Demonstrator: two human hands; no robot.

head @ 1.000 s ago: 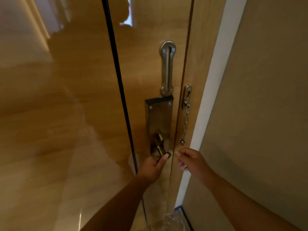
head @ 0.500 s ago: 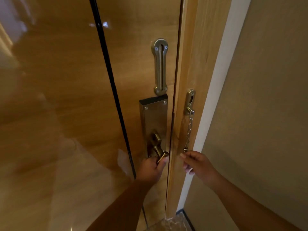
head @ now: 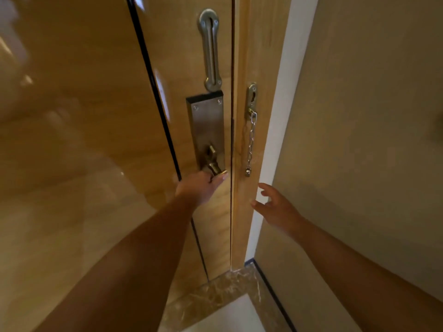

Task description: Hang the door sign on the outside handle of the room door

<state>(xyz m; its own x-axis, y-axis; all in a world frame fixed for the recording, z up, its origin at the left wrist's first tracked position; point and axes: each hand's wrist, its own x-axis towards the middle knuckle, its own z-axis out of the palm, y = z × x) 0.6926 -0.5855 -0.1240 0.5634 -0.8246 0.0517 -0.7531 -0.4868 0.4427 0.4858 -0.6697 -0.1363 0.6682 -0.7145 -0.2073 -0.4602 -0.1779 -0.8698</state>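
left hand [head: 200, 186]: arm outstretched, closed around door handle [head: 217, 169] | right hand [head: 278, 207]: fingers spread, empty, beside door frame [head: 242, 212]

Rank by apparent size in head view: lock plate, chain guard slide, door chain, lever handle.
1. lock plate
2. chain guard slide
3. door chain, similar length but much thinner
4. lever handle, partly hidden under the left hand

Two bare forearms in view, no sleeves, no watch, no bracelet or ring seen. Left hand [head: 200, 186]: bare, ungloved, thumbnail pale and fairly long, just below door handle [head: 214, 167]. Right hand [head: 278, 207]: bare, ungloved, to right of door handle; nails too blurred to tell, possibly unpainted. Both forearms slim, smooth, unmarked.
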